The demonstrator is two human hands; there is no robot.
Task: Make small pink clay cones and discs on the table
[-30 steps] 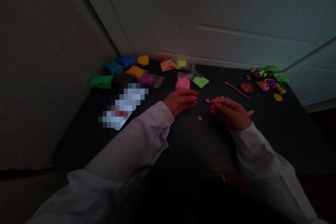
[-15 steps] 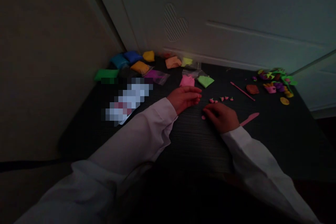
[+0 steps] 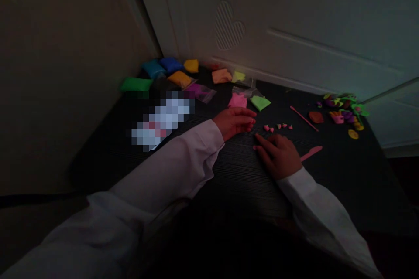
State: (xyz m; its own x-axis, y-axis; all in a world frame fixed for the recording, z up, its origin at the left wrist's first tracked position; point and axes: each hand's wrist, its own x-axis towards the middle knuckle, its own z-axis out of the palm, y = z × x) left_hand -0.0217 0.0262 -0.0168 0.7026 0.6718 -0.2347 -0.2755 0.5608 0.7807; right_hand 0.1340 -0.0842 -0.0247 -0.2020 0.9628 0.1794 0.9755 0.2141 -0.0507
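Note:
My left hand (image 3: pixel 234 123) is held over the table with its fingers stretched out and lightly bent; a tiny pale pink spot shows at the fingertips, and I cannot tell if it is clay or a nail. My right hand (image 3: pixel 278 153) rests low on the table, index finger and thumb apart. A small pink piece of clay (image 3: pixel 255 148) lies at its thumb tip, seemingly touching it. Just beyond the right hand sit several tiny pink clay shapes with green tops (image 3: pixel 279 126). A pink clay knife (image 3: pixel 310 153) lies beside that hand, its near end hidden.
Bags of coloured clay, including pink (image 3: pixel 238 100), light green (image 3: pixel 261 103) and orange (image 3: pixel 180 79), line the back. A pink stick tool (image 3: pixel 303 118), a reddish-brown lump (image 3: pixel 316 117) and finished clay pieces (image 3: pixel 347 115) lie right. A blurred-out bright item (image 3: pixel 166 117) lies left.
My right hand's index finger and thumb have spread apart, and the thumb now reaches the small pink piece. My left hand keeps its pose. The view has shifted slightly.

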